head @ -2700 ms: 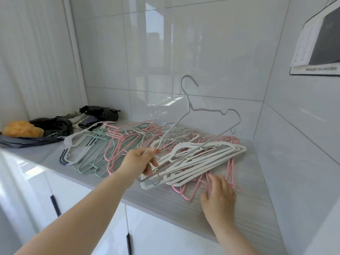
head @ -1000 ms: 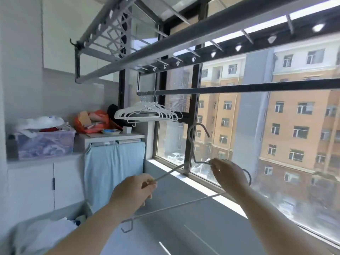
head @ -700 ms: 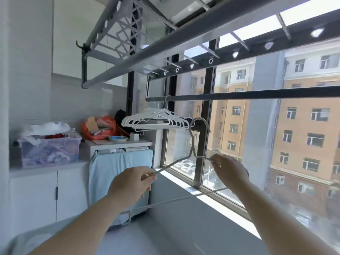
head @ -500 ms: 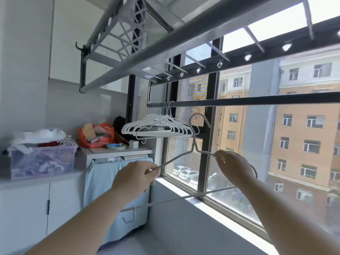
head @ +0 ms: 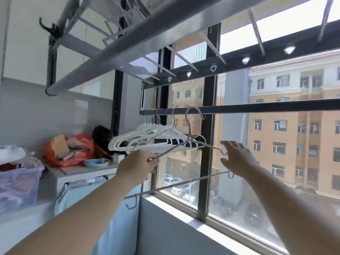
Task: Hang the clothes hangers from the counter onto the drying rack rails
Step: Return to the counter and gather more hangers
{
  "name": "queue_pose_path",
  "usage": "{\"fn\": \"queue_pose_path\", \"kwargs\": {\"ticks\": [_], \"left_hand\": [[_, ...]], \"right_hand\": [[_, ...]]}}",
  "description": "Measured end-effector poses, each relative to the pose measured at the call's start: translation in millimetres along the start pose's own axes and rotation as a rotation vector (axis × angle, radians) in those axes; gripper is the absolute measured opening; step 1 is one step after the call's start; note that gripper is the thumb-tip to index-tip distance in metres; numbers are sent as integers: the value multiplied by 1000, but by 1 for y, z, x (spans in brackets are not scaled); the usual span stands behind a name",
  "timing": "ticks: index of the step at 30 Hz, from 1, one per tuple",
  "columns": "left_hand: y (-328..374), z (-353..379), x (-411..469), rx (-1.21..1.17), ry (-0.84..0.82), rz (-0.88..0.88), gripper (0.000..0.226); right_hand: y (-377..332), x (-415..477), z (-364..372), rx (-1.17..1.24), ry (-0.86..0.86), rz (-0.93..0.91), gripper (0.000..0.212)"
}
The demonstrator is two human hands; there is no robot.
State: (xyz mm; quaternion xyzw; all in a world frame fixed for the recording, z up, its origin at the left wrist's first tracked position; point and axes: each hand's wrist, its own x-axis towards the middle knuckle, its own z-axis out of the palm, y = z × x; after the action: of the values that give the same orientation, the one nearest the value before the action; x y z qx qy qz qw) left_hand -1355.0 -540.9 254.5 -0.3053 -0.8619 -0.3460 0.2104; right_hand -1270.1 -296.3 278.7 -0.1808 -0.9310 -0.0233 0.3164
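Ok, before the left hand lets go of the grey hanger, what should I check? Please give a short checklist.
1. Hook of the grey hanger over the rail: cannot tell; it sits at rail height.
2. Left hand pinches the hanger's shoulder: ok.
3. Right hand open beside the hanger's other end: ok.
4. Bare rail right of the white hangers: ok.
5. Grey hanger free of the white hangers: cannot tell.
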Motion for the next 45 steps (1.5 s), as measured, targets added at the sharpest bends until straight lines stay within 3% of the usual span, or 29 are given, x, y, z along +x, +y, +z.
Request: {"fn": "queue_pose_path", "kwargs": {"ticks": [7, 12, 18, 28, 45], "left_hand": [[-24, 17, 66, 25, 41, -16, 24], [-27, 24, 110, 44, 63, -41, 27], [-17, 43, 146, 29, 77, -65, 23], [-4, 78, 180, 43, 68, -68, 25], [-14, 97, 181, 47, 27, -142, 24]], "right_hand": [[0, 77, -32, -226, 338, 44, 55], [14, 122, -48, -429, 263, 68, 61], [29, 144, -41, -561, 209, 114, 46], [39, 149, -32, -609, 351, 14, 36], [36, 146, -33, -625, 314, -4, 39]]}}
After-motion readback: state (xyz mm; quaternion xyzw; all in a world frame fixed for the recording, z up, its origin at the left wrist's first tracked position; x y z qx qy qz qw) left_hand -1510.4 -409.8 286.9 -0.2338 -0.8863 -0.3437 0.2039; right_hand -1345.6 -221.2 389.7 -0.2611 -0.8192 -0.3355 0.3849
